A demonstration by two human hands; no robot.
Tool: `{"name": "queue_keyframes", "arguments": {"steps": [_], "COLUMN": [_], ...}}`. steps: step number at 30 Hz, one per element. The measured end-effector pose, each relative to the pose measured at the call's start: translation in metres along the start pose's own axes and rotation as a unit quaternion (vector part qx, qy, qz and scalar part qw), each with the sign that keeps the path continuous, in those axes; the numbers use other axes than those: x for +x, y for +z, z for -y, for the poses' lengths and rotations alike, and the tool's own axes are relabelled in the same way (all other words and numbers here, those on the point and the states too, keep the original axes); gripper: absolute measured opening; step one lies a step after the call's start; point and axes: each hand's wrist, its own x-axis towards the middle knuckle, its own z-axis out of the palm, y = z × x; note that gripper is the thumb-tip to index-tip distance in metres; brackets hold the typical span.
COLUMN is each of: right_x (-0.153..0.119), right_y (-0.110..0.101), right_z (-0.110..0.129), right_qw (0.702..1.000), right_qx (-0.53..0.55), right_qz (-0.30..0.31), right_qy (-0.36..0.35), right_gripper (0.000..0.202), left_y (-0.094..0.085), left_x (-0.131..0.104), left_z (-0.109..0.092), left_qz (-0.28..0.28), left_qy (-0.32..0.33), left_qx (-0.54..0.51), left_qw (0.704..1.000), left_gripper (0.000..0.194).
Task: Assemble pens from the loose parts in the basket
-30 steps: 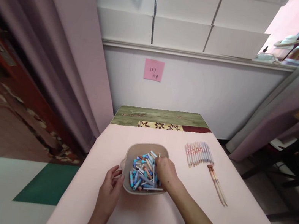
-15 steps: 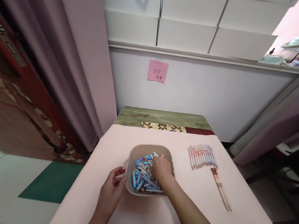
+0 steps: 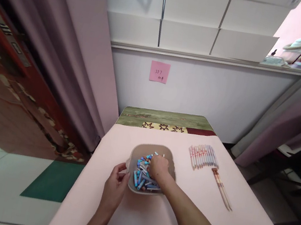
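Firmly steady the rounded-square grey-beige plastic tub (image 3: 140, 150), left hand (image 3: 114, 188) gripping its edge, while the right hand (image 3: 159, 167), fingers hidden and grasp indeterminable, reaches among blue cylindrical pieces (image 3: 141, 183).

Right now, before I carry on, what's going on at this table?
A person's right hand is down inside a beige basin, among mostly blue pieces that look like pen parts; its fingertips are hidden, so any grasp can't be told. The left hand is at the basin's left edge. To the right, pens lie side by side on the pink cloth, with brown-ended, pen-like sticks nearer the person.
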Motion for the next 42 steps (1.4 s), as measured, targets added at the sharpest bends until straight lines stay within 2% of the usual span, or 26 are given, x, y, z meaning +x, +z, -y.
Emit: {"name": "queue_keyframes", "arguments": {"steps": [3,6,8,9,10,11,13,14,15,16,19,22,26,28,31,33,35,37,39,40,42], "right_x": [-0.004,-0.014,-0.024,-0.028,-0.033,-0.037,-0.045,-0.049,-0.053,-0.057,-0.068,-0.081,-0.099,-0.109,-0.122,-0.128,-0.129,-0.125,-0.113,-0.103,-0.078], "right_y": [-0.008,-0.016,-0.016,-0.015,-0.012,-0.008,-0.002,0.000,0.001,0.000,-0.007,-0.012,-0.004,0.004,0.016,0.021,0.021,0.014,0.001,-0.006,-0.021], "right_z": [-0.010,-0.022,-0.025,-0.025,-0.023,-0.020,-0.014,-0.012,-0.010,-0.009,-0.013,-0.026,-0.040,-0.038,-0.024,-0.013,-0.007,-0.007,-0.014,-0.019,-0.028], "right_qw": [0.994,0.972,0.950,0.927,0.888,0.832,0.693,0.640,0.617,0.611,0.633,0.660,0.699,0.737,0.792,0.804,0.807,0.825,0.863,0.889,0.951], "right_qx": [0.097,0.219,0.298,0.364,0.451,0.548,0.718,0.766,0.785,0.789,0.770,0.742,0.700,0.660,0.592,0.574,0.570,0.537,0.458,0.408,0.270], "right_qz": [-0.046,-0.084,-0.089,-0.090,-0.089,-0.084,-0.067,-0.058,-0.053,-0.050,-0.031,0.014,0.059,0.043,-0.035,-0.076,-0.087,-0.081,-0.075,-0.079,-0.115], "right_qy": [0.026,0.015,-0.006,-0.015,-0.022,-0.026,-0.030,-0.030,-0.032,-0.037,-0.074,-0.117,-0.136,-0.141,-0.145,-0.137,-0.130,-0.158,-0.198,-0.193,-0.101], "right_gripper": [0.019,0.025,0.033,0.035,0.036,0.035,0.034,0.036,0.039,0.040,0.032,0.027,0.027,0.025,0.020,0.019,0.021,0.020,0.018,0.019,0.030], "left_y": [-0.006,-0.011,-0.006,0.000,0.008,0.017,0.034,0.041,0.047,0.051,0.050,0.039,0.023,0.021,0.028,0.035,0.040,0.038,0.031,0.026,0.015], "left_x": [-0.002,-0.006,-0.009,-0.011,-0.012,-0.014,-0.016,-0.016,-0.016,-0.016,-0.017,-0.024,-0.036,-0.042,-0.048,-0.052,-0.053,-0.052,-0.048,-0.045,-0.037], "left_z": [0.000,-0.006,-0.016,-0.022,-0.028,-0.033,-0.042,-0.045,-0.047,-0.048,-0.048,-0.046,-0.042,-0.039,-0.033,-0.030,-0.030,-0.031,-0.033,-0.034,-0.035], "left_qz": [-0.033,-0.073,-0.058,-0.028,0.002,0.036,0.082,0.095,0.101,0.102,0.099,0.106,0.121,0.104,0.047,0.033,0.046,0.058,0.050,0.038,-0.003], "left_qy": [0.012,0.034,0.032,0.021,0.003,-0.029,-0.089,-0.107,-0.116,-0.119,-0.123,-0.124,-0.127,-0.143,-0.179,-0.196,-0.201,-0.197,-0.189,-0.185,-0.176], "left_qx": [0.051,0.091,0.043,-0.006,-0.071,-0.125,-0.199,-0.220,-0.232,-0.239,-0.234,-0.220,-0.214,-0.247,-0.340,-0.384,-0.390,-0.385,-0.389,-0.395,-0.406], "left_qw": [0.998,0.993,0.997,0.999,0.997,0.991,0.972,0.965,0.960,0.958,0.959,0.962,0.961,0.953,0.922,0.902,0.897,0.900,0.900,0.899,0.897], "left_gripper": [0.048,0.050,0.047,0.044,0.042,0.042,0.045,0.045,0.044,0.042,0.037,0.031,0.025,0.025,0.026,0.028,0.028,0.028,0.026,0.024,0.018]}}
